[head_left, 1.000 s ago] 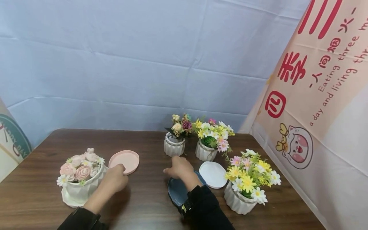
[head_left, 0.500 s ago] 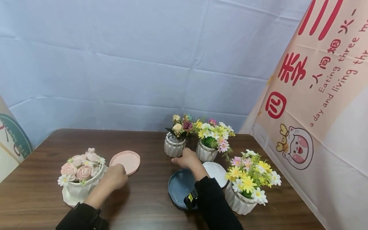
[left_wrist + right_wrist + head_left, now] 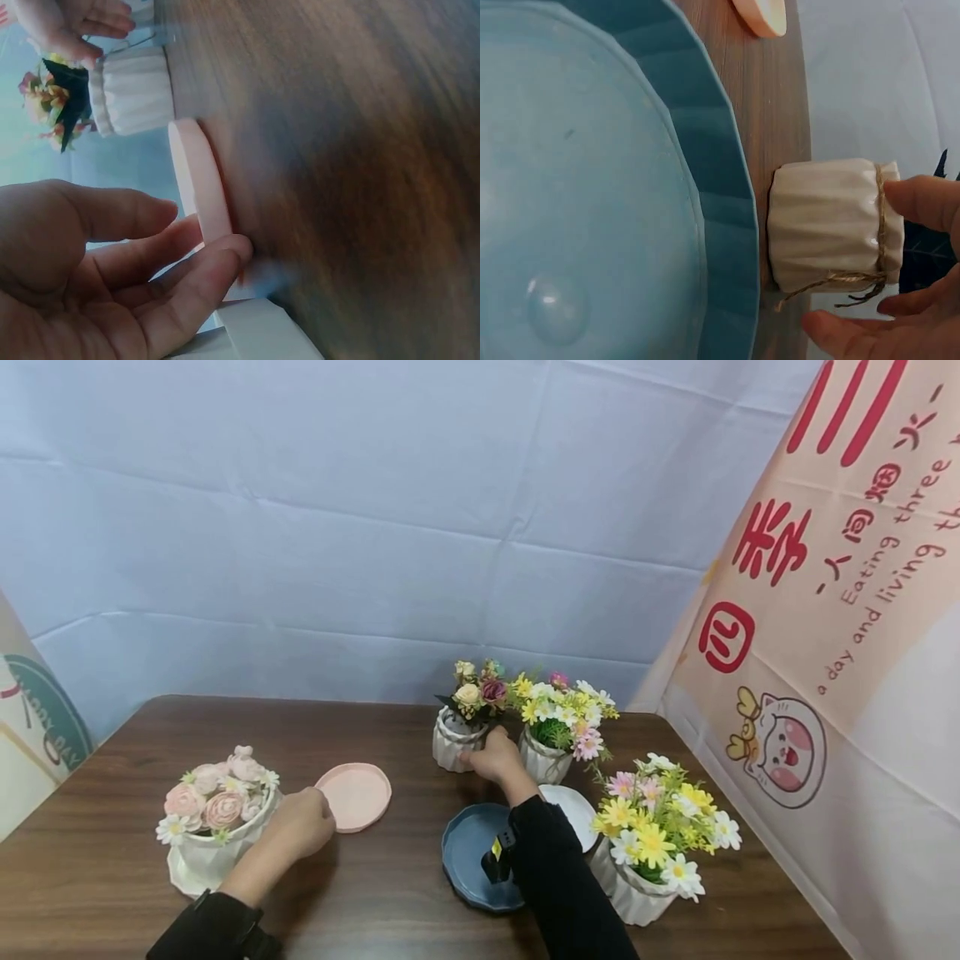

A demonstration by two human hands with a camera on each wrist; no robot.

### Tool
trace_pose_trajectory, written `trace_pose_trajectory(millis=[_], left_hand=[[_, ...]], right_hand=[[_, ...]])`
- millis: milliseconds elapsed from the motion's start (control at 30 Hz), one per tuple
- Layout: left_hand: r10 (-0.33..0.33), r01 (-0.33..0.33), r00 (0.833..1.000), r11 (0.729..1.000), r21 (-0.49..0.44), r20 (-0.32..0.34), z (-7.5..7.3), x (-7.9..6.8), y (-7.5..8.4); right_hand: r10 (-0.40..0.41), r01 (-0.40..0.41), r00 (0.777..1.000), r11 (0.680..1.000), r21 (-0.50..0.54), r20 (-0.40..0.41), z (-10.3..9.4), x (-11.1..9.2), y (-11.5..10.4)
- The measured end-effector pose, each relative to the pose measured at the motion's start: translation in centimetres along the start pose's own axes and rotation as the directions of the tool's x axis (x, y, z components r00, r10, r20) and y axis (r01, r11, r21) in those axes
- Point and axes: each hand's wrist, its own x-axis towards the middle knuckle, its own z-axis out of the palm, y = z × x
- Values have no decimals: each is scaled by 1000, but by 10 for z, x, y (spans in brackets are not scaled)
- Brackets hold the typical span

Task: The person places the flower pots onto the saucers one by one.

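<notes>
A pink saucer point(image 3: 353, 797) lies on the table beside my left hand point(image 3: 302, 822). In the left wrist view its rim is seen edge-on, with my fingertips point(image 3: 238, 247) right at it and the thumb apart from it. My right hand point(image 3: 495, 756) reaches to a small white fluted pot point(image 3: 453, 743) of cream and purple flowers point(image 3: 480, 695). In the right wrist view the thumb lies at the pot's twine-tied rim, and the other fingers are spread on the opposite side. A blue scalloped plate point(image 3: 472, 856) lies below the right forearm, partly covered by it.
A white pot of pink roses point(image 3: 213, 852) stands at the left, close to the left forearm. White pots of yellow daisies stand behind point(image 3: 546, 764) and right point(image 3: 637, 893) of the right arm. A white saucer point(image 3: 573, 810) lies between them.
My right hand has moved away from over the blue plate, back to the cream-and-purple flower pot. The pink saucer has slid slightly right and nearer, while my left hand has hardly moved.
</notes>
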Motion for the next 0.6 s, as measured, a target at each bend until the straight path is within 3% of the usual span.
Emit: trace_pose_trajectory(millis=[133, 233, 367, 600], left_hand=[[4, -3, 1000, 1000, 31, -22, 2, 2, -1], [14, -6, 996, 996, 85, -90, 7, 5, -2], [6, 13, 989, 992, 124, -147, 10, 8, 3], [-88, 99, 991, 989, 107, -100, 6, 10, 7]], right_hand=[[19, -18, 1000, 996, 86, -14, 1, 5, 1], [16, -8, 998, 992, 129, -60, 3, 9, 2], [-15, 29, 991, 994, 101, -133, 6, 14, 4], [-14, 23, 990, 998, 64, -142, 10, 20, -1]])
